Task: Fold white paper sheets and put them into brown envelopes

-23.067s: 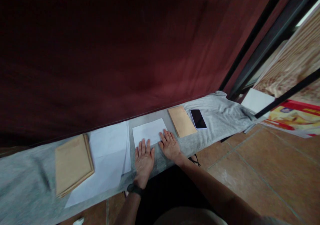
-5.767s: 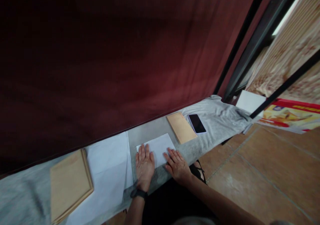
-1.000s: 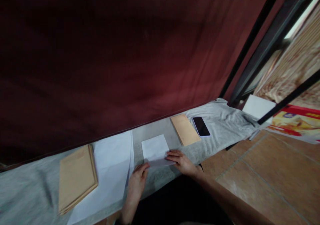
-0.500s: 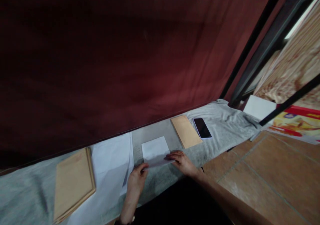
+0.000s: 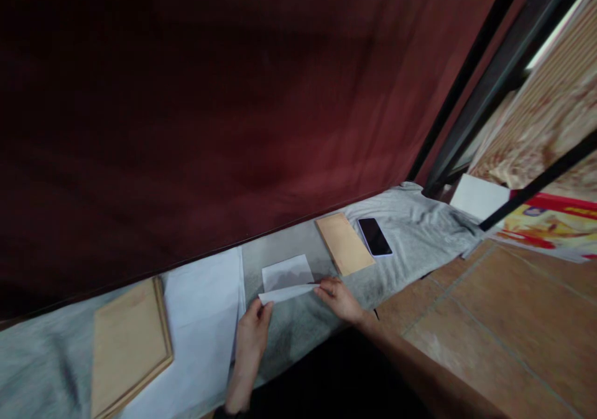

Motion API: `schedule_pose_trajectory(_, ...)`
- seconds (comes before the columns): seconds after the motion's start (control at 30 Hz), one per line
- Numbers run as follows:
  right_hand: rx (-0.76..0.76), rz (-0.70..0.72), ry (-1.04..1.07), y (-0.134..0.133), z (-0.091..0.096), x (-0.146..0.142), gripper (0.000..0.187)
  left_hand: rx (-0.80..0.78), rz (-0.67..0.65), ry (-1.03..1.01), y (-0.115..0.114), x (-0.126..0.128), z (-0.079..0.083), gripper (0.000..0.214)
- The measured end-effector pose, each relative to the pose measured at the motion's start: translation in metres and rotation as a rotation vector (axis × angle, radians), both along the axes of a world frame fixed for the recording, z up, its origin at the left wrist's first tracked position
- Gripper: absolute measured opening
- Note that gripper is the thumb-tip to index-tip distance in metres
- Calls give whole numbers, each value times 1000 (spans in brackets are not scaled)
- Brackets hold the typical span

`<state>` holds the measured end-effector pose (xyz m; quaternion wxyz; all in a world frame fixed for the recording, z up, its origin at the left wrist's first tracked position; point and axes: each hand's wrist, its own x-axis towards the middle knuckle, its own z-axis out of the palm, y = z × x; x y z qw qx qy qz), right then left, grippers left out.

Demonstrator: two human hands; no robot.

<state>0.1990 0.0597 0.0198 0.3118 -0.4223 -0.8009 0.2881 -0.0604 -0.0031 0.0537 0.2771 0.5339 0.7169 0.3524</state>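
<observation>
At the far left, a stack of brown envelopes point(image 5: 130, 347) lies on the grey cloth point(image 5: 41, 360) that covers the tabletop, its right side overlapping loose white sheets point(image 5: 203, 319). These sheets spread from the far edge toward the near edge, and the left hand point(image 5: 252, 332) is just beside their right side. Its thumb and fingers are pinched together on the left end of a piece of white paper point(image 5: 286, 293). The paper sits at the middle of the tabletop, its far part low over the cloth and its near part raised as a narrow flap between the hands. The right hand point(image 5: 340, 301) has its fingers closed on the flap's right end, hiding that corner. Just beyond this hand, a single tan envelope point(image 5: 345, 244) lies flat, with a dark-screened phone point(image 5: 374, 237) close to its right. Behind everything, a dark red panel point(image 5: 261, 114) rises along the far edge. Farther right the cloth wrinkles toward a slanting black bar point(image 5: 538, 183), which crosses in front of a white board point(image 5: 480, 195) and a red and yellow printed box point(image 5: 550, 223) above the tiled floor point(image 5: 513, 307).
</observation>
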Motion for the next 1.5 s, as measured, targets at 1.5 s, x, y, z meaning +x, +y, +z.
schedule_pose_trajectory(1.5, -51, 128, 99, 4, 13, 2, 13, -201, -202, -206, -5, -13, 11, 34)
